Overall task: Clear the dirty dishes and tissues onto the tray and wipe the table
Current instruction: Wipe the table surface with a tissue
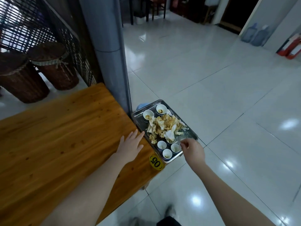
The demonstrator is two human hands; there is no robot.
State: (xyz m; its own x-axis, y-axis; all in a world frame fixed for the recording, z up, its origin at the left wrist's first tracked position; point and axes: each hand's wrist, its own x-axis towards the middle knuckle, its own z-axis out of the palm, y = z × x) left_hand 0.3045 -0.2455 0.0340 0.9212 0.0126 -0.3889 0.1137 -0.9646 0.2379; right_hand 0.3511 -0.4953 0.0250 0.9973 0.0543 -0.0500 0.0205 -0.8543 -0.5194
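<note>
From my seat at the controls, the rectangular stainless-steel tray (138, 122) sits just off the right edge of the long varnished wooden table (65, 136), at about 1 o'clock from my left hand (130, 144). It seems to rest on something blue (141, 105) that peeks out at its far end, though I cannot tell what. On the tray, a heap of crumpled, brown-stained paper tissues (164, 126) fills the middle. Small white ceramic cups with dregs in them stand at both ends, two at 12 o'clock (161, 109) and a cluster at 6 o'clock (167, 153).

My left hand lies flat and wide, palm down over the table corner, with its fingers stretched toward the tray's near rim. I read that as steadying myself, or getting ready to draw the tray in. My right hand (193, 150) is at the tray's 4 o'clock corner, fingers curled with thumb and forefinger close together beside a cup. I cannot tell whether it pinches the rim, holds a scrap, or holds nothing.

A round yellow sticker marked 05 (156, 163) is stuck on the table corner at 5 o'clock from my left hand.

Judging by the loaded tray, the clearing looks finished and the wiping remains, and I see no cloth.
</note>
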